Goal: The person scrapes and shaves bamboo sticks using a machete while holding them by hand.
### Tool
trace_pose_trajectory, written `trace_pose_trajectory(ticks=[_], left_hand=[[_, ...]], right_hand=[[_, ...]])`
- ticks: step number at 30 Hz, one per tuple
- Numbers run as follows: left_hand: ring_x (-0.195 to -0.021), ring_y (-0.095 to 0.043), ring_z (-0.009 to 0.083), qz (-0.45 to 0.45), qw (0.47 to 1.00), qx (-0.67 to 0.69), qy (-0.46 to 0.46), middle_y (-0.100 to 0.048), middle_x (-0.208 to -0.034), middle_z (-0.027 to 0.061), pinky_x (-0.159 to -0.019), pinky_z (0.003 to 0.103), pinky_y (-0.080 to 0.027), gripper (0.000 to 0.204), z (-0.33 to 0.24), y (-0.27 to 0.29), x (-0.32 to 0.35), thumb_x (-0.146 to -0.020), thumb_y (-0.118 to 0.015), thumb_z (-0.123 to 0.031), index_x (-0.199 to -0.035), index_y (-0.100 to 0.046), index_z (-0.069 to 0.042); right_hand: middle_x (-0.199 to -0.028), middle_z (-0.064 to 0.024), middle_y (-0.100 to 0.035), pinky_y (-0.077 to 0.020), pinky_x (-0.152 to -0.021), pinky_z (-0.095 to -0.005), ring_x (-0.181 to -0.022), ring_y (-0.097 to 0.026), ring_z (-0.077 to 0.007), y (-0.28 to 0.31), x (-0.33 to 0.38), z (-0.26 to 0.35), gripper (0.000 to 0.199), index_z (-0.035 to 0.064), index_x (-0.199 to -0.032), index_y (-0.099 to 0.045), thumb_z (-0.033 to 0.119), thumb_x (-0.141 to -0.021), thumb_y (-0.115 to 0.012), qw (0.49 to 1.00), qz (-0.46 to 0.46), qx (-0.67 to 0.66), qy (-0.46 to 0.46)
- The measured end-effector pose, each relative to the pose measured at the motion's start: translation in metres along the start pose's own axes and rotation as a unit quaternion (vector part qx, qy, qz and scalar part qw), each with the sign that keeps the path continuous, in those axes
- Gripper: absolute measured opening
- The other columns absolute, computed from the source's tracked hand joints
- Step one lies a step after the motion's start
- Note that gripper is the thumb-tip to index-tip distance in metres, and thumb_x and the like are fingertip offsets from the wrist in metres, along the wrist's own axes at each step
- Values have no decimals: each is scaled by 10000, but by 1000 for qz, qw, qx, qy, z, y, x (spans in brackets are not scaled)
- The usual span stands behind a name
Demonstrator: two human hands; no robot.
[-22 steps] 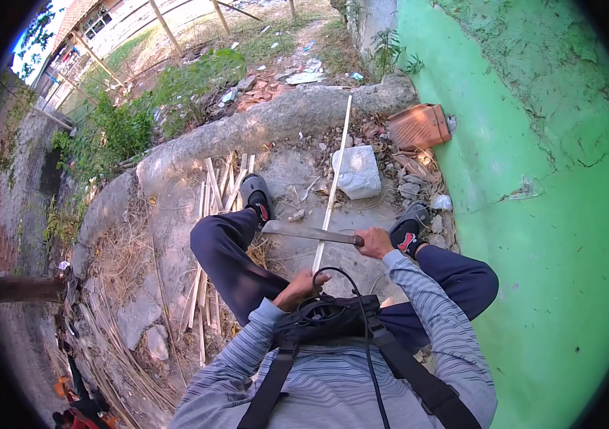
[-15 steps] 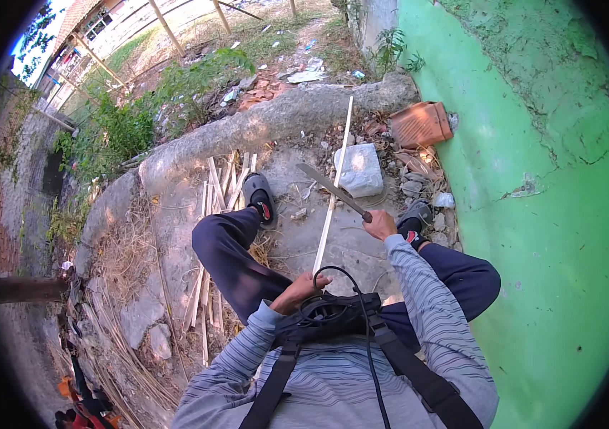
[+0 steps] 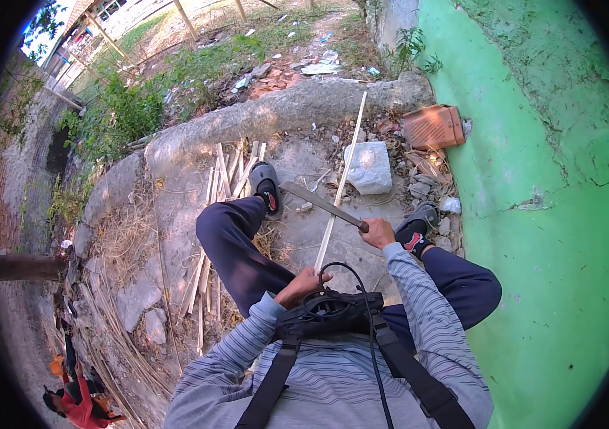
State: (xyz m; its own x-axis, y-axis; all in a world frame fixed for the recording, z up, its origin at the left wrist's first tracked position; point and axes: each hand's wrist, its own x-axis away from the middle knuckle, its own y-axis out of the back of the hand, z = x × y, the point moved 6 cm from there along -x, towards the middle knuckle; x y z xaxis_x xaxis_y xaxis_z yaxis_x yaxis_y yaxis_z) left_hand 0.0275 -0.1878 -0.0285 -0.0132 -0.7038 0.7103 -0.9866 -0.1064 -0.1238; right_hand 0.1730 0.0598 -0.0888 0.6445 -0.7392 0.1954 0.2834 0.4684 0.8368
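Observation:
My left hand (image 3: 303, 286) is closed near my waist on the near end of a long, pale bamboo strip (image 3: 348, 161). The strip runs away from me, its far part passing beside a white block (image 3: 369, 168) and reaching toward the low concrete ledge. In my right hand (image 3: 378, 233) is the handle of a machete (image 3: 322, 203), its long dull blade pointing left and away. The blade crosses the strip; whether the two touch, I cannot tell. A black cable loops in front of my left fingers and partly hides them.
Several cut bamboo strips (image 3: 228, 171) lie beside my left shoe (image 3: 265, 187). A green wall (image 3: 533, 286) rises on the right, with an orange hollow brick (image 3: 433, 127) and rubble at its foot. A curved concrete ledge (image 3: 247, 118) crosses ahead. Another person (image 3: 79, 400) is at lower left.
The machete blade has swung left and slightly down, so more of it lies across the strip. My left hand keeps its hold. The view has shifted a little, showing more of the other person.

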Motion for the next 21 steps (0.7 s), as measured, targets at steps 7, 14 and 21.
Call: trace_pose_trajectory(ticks=[7,14,21], left_hand=[[-569,-382,61,-1,999,-24,-34,-463,-648,-73,-502,314,-303,347,8,5,-4,-975,-743,-288,-752,-543,-112],[-572,-385,54,-14,999,41,-4,-439,-647,-82,-490,311,-285,368,18,13,-6,-979,-736,-270,-741,-492,-131],[-580,-384,46,-19,997,-38,-61,-467,-666,-76,-491,301,-287,361,25,11,-3,-982,-725,-266,-737,-507,-116]], right_hand=[[-772,-202,-707,-559,-677,-526,-734,-693,-443,-3,22,22,213,142,-889,-730,323,-789,-679,991,50,66,110],[-811,-187,-729,-573,-707,-534,-759,-714,-428,4,-4,7,186,137,-837,-734,308,-799,-672,1000,7,7,3],[-753,-206,-701,-562,-702,-540,-755,-699,-449,-4,14,21,196,130,-836,-720,319,-804,-681,996,27,47,66]])
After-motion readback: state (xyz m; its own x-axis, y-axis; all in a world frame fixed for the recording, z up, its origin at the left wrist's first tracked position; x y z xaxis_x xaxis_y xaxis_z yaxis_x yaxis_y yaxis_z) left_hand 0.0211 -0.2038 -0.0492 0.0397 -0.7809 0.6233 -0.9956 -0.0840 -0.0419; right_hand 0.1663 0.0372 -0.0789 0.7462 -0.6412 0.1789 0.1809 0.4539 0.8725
